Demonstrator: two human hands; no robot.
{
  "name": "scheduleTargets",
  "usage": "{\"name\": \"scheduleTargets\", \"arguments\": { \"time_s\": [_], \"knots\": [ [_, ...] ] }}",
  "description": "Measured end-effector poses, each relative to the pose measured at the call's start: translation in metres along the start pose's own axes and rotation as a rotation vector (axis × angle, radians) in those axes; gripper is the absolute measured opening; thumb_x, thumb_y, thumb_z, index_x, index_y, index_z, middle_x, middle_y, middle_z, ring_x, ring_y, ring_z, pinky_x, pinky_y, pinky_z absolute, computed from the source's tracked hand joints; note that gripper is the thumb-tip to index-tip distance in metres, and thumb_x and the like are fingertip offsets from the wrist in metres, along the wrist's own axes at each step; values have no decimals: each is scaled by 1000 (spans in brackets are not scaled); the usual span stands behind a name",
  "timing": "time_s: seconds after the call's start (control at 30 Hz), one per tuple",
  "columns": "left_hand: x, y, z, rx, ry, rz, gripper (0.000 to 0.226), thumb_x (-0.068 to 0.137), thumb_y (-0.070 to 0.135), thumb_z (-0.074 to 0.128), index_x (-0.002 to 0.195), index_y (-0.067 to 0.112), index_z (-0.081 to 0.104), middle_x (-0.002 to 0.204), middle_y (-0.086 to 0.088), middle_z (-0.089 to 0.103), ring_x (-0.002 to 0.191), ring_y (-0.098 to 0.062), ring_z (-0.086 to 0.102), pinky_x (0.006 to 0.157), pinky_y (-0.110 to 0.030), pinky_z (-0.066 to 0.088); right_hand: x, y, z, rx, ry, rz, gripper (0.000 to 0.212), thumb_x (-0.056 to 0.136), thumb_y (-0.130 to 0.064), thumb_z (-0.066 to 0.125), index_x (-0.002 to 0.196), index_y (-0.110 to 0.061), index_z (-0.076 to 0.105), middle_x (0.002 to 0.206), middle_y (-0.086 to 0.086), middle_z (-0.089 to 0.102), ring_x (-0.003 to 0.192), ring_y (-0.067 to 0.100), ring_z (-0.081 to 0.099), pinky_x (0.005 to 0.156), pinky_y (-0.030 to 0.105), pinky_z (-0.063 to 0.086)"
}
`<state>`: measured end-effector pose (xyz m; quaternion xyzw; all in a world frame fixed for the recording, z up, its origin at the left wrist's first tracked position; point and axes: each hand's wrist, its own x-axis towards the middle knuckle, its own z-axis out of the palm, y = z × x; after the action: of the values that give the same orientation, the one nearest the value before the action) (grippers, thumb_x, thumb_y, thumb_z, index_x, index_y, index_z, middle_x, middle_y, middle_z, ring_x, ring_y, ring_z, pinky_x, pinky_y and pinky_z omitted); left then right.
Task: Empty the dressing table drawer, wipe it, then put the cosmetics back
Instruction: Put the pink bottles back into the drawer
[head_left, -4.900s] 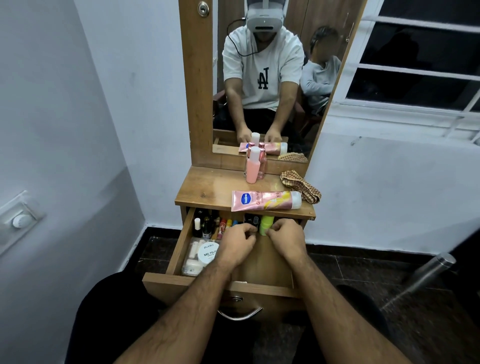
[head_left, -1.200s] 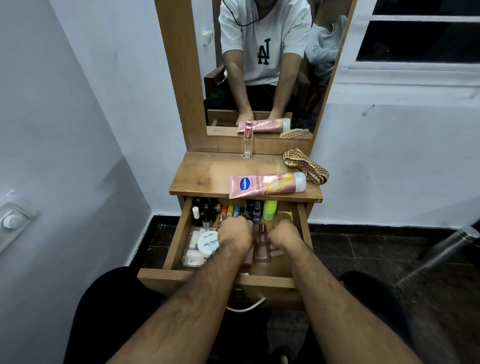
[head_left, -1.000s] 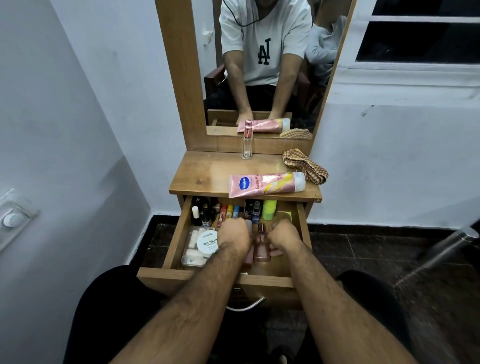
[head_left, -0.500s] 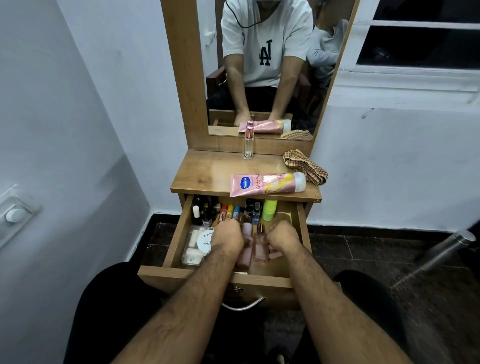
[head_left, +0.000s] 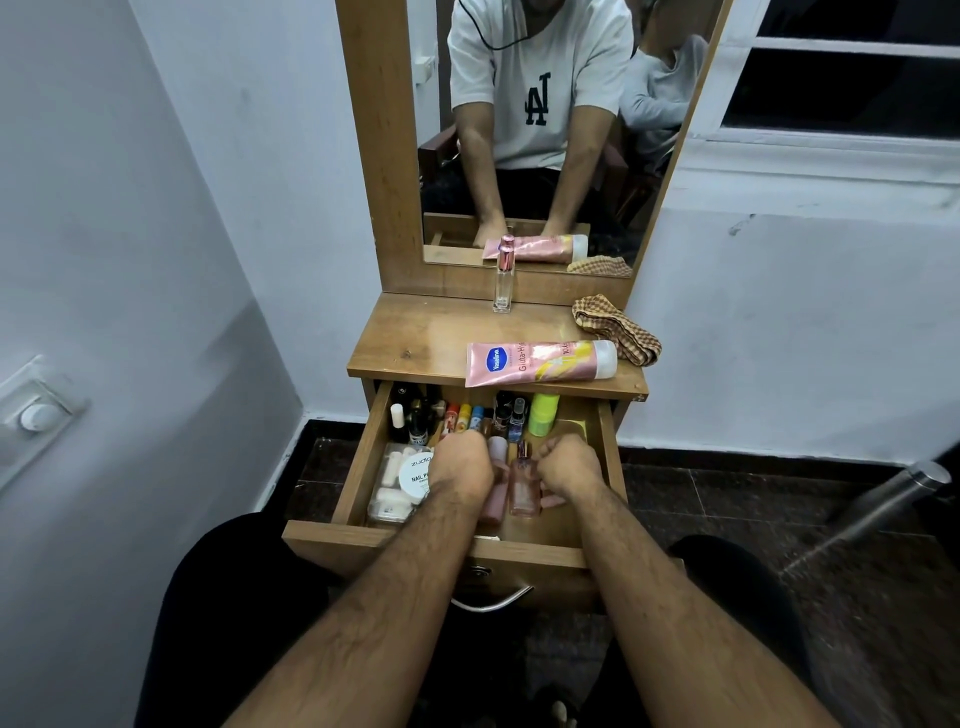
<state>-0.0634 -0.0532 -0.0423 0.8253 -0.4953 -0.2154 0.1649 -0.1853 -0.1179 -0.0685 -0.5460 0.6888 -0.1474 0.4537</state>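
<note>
Both hands sit in the open drawer (head_left: 358, 467). Versus 0.5 s ago, left hand (head_left: 460, 470) has shifted left, fingers curled around pink bottle (head_left: 496, 483); right hand (head_left: 569, 465) fisted beside clear perfume bottle (head_left: 524, 486), grip unclear.

the left hand (head_left: 460, 470) covers part of the pink bottle (head_left: 494, 488) and the white lid's (head_left: 415, 474) label. both hands' fingers curl out of sight. labels on the small bottles at the drawer's back (head_left: 467, 415) are unreadable.
</note>
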Motion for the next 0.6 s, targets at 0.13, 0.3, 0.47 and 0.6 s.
{"name": "scheduleTargets", "arguments": {
  "time_s": [0.13, 0.3, 0.47, 0.6],
  "knots": [
    [1, 0, -1, 19, -4, 5, 25, 89, 26, 67, 107, 9, 68, 108, -9, 67, 103, -27, 63, 87, -38, 55, -2, -1, -1, -13, -2, -5, 8, 87, -8, 69, 91, -14, 65, 97, 8, 68, 83, 24, 71, 58, 42, 63],
    [2, 0, 1, 9, -9, -10, 29, 86, 30, 71, 107, 10, 68, 106, -8, 67, 102, -26, 63, 87, -37, 55, -3, -1, 0, -17, -1, 3, 8, 87, -9, 69, 92, -13, 65, 97, 8, 68, 82, 23, 71, 60, 41, 63],
    [1, 0, -3, -2, 13, -3, 27, 84, 32, 74, 99, 11, 68, 98, -6, 67, 96, -25, 64, 79, -33, 53, -4, -1, -3, -13, 36, 3, 12, 84, -9, 70, 94, -14, 65, 95, 9, 68, 82, 25, 71, 57, 43, 63],
    [-2, -1, -7, -1, 34, 1, 22, 85, 29, 72, 97, 11, 69, 96, -6, 67, 96, -25, 65, 73, -32, 50, -7, 1, -7, 9, 18, 21, 10, 85, -7, 70, 92, -12, 64, 93, 10, 70, 79, 26, 72, 59, 45, 63]
  ]
}}
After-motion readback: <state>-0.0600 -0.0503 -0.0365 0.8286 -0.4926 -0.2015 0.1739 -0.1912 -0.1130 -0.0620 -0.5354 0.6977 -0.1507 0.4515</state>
